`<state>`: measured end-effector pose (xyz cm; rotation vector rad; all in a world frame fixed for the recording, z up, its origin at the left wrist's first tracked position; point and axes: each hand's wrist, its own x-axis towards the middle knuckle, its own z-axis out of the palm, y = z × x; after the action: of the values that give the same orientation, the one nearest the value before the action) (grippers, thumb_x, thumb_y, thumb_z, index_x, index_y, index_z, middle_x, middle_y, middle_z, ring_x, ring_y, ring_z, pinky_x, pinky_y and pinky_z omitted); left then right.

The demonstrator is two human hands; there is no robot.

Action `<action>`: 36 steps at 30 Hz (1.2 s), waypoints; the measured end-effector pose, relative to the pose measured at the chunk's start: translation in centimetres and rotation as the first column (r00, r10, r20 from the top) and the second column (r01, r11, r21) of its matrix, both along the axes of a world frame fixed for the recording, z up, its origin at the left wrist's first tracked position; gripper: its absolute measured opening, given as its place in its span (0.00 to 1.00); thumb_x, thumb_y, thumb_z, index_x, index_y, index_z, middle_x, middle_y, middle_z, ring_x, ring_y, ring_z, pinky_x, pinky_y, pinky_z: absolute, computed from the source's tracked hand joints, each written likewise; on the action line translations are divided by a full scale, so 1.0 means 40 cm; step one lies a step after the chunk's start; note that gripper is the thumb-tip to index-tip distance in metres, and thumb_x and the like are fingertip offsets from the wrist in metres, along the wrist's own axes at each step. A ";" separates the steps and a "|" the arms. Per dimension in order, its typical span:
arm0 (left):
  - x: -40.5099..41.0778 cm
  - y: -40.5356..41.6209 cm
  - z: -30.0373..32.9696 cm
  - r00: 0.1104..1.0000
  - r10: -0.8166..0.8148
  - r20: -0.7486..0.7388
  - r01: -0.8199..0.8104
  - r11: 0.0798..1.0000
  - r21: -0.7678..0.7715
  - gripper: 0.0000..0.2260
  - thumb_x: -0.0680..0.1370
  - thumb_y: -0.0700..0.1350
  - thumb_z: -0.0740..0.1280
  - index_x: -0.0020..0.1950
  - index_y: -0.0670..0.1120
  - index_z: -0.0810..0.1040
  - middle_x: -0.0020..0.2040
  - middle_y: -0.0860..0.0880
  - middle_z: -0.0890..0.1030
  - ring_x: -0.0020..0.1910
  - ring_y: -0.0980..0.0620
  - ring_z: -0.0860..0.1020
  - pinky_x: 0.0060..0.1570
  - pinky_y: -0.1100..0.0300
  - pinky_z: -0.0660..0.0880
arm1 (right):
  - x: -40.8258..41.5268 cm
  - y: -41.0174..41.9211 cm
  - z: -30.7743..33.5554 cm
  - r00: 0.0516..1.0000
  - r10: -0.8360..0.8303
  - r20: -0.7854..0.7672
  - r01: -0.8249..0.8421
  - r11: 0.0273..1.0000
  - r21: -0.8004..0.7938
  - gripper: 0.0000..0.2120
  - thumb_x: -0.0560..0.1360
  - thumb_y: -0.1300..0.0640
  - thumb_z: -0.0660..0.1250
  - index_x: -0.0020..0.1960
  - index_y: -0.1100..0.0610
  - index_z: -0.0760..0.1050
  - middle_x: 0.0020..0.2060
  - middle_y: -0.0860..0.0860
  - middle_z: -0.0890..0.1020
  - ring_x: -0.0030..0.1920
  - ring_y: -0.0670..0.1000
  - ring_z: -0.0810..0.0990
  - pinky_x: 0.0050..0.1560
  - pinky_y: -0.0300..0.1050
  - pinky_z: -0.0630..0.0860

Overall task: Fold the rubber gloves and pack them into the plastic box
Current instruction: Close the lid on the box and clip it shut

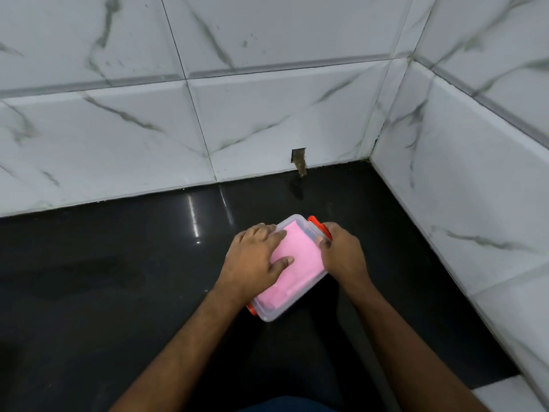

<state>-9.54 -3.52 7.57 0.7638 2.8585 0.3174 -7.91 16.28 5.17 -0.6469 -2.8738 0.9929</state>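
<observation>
Head view: plastic box (289, 311) on dark floor (118, 278) near tiled wall (148, 129). Folded pink rubber gloves (292, 263) inside box. Left hand (255, 257) spread flat, pressing gloves. Right hand (341, 254) curled on box's right rim by orange latch (319, 224). Risk: pressure released, springy folds could rise above rim.

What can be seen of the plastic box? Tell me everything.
The plastic box is clear, rectangular with rounded corners, and has orange latches at its far and near ends. It sits at a slant on the dark glossy floor near a tiled corner. Folded pink gloves fill it. Whether a lid is on cannot be told. The left hand presses flat on top; the right hand grips its right side by the far latch.
</observation>
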 end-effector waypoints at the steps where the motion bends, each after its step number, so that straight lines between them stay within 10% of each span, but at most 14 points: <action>1: -0.003 -0.004 -0.020 0.999 0.006 0.045 -0.005 1.000 -0.027 0.30 0.83 0.65 0.56 0.83 0.56 0.60 0.83 0.49 0.62 0.81 0.48 0.62 0.79 0.47 0.58 | -0.008 -0.008 -0.004 1.000 0.003 -0.019 -0.002 0.999 0.051 0.16 0.82 0.58 0.64 0.69 0.55 0.74 0.61 0.53 0.82 0.61 0.54 0.81 0.63 0.51 0.76; 8: -0.012 -0.007 -0.085 0.987 0.161 0.014 -0.161 0.980 0.117 0.29 0.83 0.66 0.55 0.82 0.56 0.63 0.82 0.49 0.66 0.77 0.48 0.69 0.76 0.49 0.63 | -0.011 -0.023 -0.057 0.987 0.138 -0.080 -0.099 0.923 0.372 0.20 0.84 0.54 0.60 0.76 0.54 0.69 0.66 0.53 0.80 0.63 0.54 0.80 0.63 0.50 0.75; 14: -0.081 0.001 -0.060 0.980 0.100 -0.173 -0.075 0.987 0.144 0.18 0.84 0.54 0.62 0.70 0.50 0.80 0.75 0.47 0.76 0.74 0.48 0.73 0.73 0.50 0.65 | 0.142 -0.020 -0.141 0.795 0.534 -0.288 -0.395 0.816 0.422 0.26 0.84 0.42 0.52 0.80 0.48 0.62 0.80 0.49 0.62 0.81 0.49 0.57 0.79 0.58 0.51; 21: -0.062 -0.012 -0.034 0.832 0.045 -0.553 0.069 0.981 0.183 0.11 0.82 0.50 0.66 0.49 0.47 0.86 0.43 0.49 0.87 0.41 0.47 0.82 0.41 0.51 0.74 | 0.129 -0.022 -0.211 0.862 0.474 -0.179 -0.302 0.764 0.570 0.32 0.81 0.42 0.58 0.82 0.41 0.51 0.82 0.49 0.57 0.82 0.53 0.51 0.78 0.56 0.49; 24: -0.001 0.012 -0.086 0.898 0.118 -0.423 -0.056 0.986 0.156 0.21 0.82 0.55 0.57 0.59 0.46 0.85 0.58 0.46 0.87 0.58 0.46 0.84 0.58 0.48 0.77 | 0.051 -0.063 -0.197 0.887 0.437 -0.149 -0.282 0.768 0.575 0.35 0.79 0.43 0.59 0.82 0.40 0.49 0.80 0.50 0.60 0.81 0.54 0.55 0.74 0.57 0.57; 28: 0.003 -0.020 -0.161 0.922 0.193 -0.336 -0.182 0.981 0.066 0.27 0.84 0.52 0.57 0.81 0.40 0.65 0.82 0.39 0.64 0.82 0.41 0.62 0.80 0.43 0.60 | -0.056 -0.120 -0.144 0.897 0.426 -0.116 -0.307 0.790 0.530 0.32 0.80 0.43 0.59 0.82 0.41 0.51 0.80 0.51 0.62 0.79 0.55 0.61 0.70 0.56 0.66; 36: -0.104 -0.089 -0.124 0.948 0.197 -0.252 -0.205 0.979 -0.007 0.32 0.83 0.51 0.59 0.84 0.42 0.54 0.85 0.43 0.56 0.84 0.45 0.52 0.82 0.46 0.45 | -0.131 -0.181 -0.072 0.896 0.444 0.015 -0.391 0.773 0.500 0.30 0.82 0.40 0.56 0.82 0.43 0.53 0.81 0.51 0.58 0.80 0.56 0.56 0.73 0.58 0.60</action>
<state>-13.69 -7.08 2.59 0.5402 3.1801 0.2115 -13.14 9.05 2.28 0.0935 -3.0389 0.2450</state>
